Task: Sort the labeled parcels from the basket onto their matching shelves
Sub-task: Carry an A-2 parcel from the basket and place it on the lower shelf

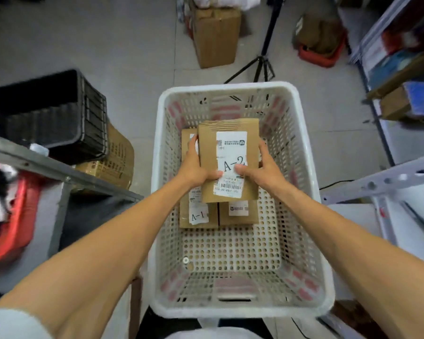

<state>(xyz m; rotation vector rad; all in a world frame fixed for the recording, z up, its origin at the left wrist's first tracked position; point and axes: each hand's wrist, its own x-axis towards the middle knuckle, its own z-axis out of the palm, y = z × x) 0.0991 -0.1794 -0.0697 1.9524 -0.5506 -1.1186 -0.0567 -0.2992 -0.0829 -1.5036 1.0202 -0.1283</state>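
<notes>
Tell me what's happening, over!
Left hand, right hand: both gripping A-2 parcel. Held over A-1 parcel in white basket. Nothing in the way.

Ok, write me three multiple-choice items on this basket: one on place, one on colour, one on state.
1. Where is the A-1 parcel?
A. In the basket, partly under the A-2 parcel
B. On the floor beside the basket
C. On a shelf

2. What colour is the basket?
A. Red
B. White
C. Black

3. What state is the A-2 parcel in?
A. Lying untouched
B. Torn open
C. Held by the left grip and right grip

Answers: 1 A, its label shows on the basket floor below the A-2 parcel; 2 B, the rim and walls are white; 3 C, both clasp its long edges.
</notes>
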